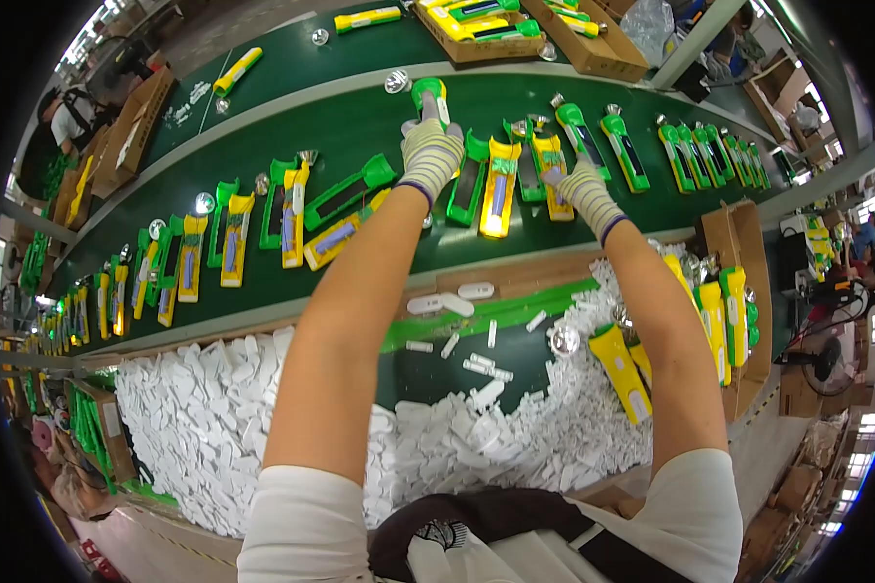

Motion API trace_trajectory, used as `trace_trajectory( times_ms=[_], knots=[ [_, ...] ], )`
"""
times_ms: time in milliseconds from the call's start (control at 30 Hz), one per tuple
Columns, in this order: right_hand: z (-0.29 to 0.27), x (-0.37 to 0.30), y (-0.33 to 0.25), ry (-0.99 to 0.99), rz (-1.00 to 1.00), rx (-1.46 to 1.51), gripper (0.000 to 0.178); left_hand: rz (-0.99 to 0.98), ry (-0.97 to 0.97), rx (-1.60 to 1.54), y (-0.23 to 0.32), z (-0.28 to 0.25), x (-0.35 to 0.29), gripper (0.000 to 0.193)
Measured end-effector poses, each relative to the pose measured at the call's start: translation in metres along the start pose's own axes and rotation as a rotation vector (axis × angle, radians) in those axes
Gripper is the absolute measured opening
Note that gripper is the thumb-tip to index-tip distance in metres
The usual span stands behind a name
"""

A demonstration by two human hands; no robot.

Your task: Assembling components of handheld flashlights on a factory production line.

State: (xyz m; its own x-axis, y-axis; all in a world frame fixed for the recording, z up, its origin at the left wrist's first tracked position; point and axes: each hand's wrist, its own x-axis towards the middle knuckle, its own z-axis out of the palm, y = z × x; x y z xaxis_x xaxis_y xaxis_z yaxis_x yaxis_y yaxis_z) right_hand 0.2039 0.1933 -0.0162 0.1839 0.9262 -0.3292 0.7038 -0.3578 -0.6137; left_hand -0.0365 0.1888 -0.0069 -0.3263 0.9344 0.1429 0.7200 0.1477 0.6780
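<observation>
My left hand (432,155), in a striped knit glove, is closed around a green-and-yellow flashlight (432,89) at the far side of the green belt. A round silver reflector (397,82) lies beside its head. My right hand (587,192), gloved alike, has thumb and fingers apart. Its thumb rests at the edge of an open yellow flashlight shell (548,151), while its fingertips reach the lower end of a green flashlight half (576,124). Between my hands lie a green shell frame (470,180) and another yellow shell (499,189) with a purple-grey part inside.
Rows of flashlight halves run along the green conveyor belt (350,136). Near me, a tray holds heaps of white plastic parts (204,403). A cardboard box (756,340) with yellow flashlights (620,369) stands by my right arm. More filled boxes (486,47) sit across the belt.
</observation>
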Motion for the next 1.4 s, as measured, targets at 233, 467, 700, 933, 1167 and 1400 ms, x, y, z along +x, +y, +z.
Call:
trace_trajectory(
  times_ms=[233, 467, 700, 933, 1167, 1400],
  knots=[
    [-0.004, -0.002, 0.004, 0.240, -0.207, -0.317, 0.081, 0.091, -0.137, 0.281, 0.011, 0.033, -0.015, 0.062],
    [-0.064, -0.131, -0.025, 0.351, -0.600, -0.166, 0.085, 0.154, -0.355, -0.982, 0.006, 0.023, -0.103, 0.031],
    [-0.012, -0.293, -0.015, -0.222, -0.757, -0.049, 0.085, -0.500, -0.916, -2.466, -0.006, -0.058, -0.287, 0.053],
    [0.076, -0.400, -0.019, -0.384, -1.174, -0.363, 0.035, -0.663, -0.465, -2.363, -0.060, -0.125, -0.376, 0.049],
    [0.128, -0.327, -0.033, -1.019, -0.431, 0.343, 0.031, -0.559, -0.195, -1.934, -0.151, -0.188, -0.406, 0.062],
    [0.199, -0.268, -0.077, -0.027, -1.595, -0.594, 0.020, -0.711, -0.122, -1.912, -0.144, -0.202, -0.392, 0.053]
  ],
)
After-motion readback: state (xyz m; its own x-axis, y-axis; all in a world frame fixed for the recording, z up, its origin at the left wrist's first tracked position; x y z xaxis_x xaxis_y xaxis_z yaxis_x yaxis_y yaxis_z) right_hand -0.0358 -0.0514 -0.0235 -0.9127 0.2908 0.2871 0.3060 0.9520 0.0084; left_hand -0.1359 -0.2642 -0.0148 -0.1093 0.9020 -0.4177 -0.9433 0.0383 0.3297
